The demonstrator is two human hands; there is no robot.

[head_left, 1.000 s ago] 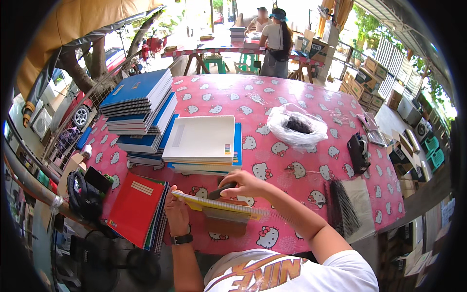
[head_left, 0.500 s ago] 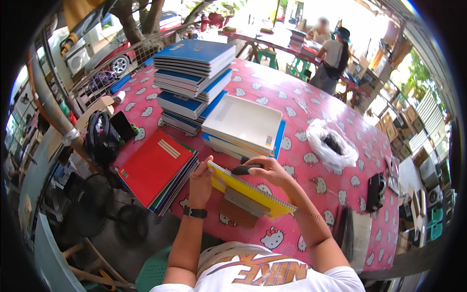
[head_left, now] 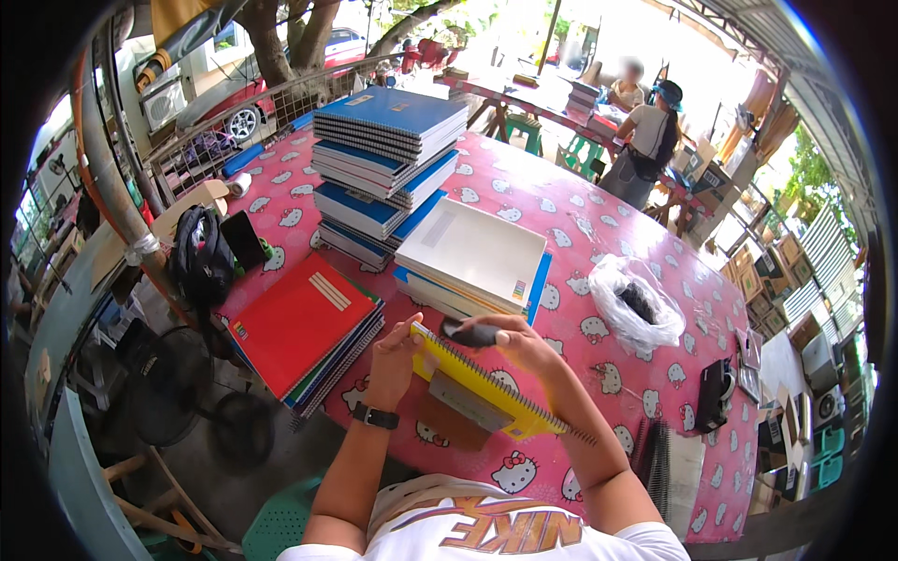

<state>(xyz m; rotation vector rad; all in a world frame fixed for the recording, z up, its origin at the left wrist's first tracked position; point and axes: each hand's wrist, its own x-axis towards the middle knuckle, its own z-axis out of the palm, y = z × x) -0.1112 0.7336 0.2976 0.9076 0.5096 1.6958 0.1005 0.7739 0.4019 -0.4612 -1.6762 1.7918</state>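
Observation:
A yellow spiral notebook [head_left: 496, 397] stands on its edge, tilted, its coil side up. Its far-left corner is pinched by my left hand [head_left: 395, 351], which wears a black watch. My right hand [head_left: 524, 344] is closed around a dark, rounded hand tool [head_left: 470, 332] just over the coil near that corner. Past the notebook's near-right end, a loose tail of the coil [head_left: 582, 437] sticks out by my right forearm. A grey block [head_left: 470, 400] with a brown base [head_left: 454, 425] is against the notebook's near face.
Red-topped notebooks [head_left: 295, 323] are piled at left. Behind rise a tall blue notebook stack [head_left: 388, 122] and a white-covered pile [head_left: 472, 248]. A plastic bag [head_left: 636, 304], a black case [head_left: 716, 395] and dark coils [head_left: 658, 467] lie at right. Two people are at a far table.
My right hand and the dark tool have shifted slightly left along the coil. The coil's loose tail sticks out less. The whole view has swung a little.

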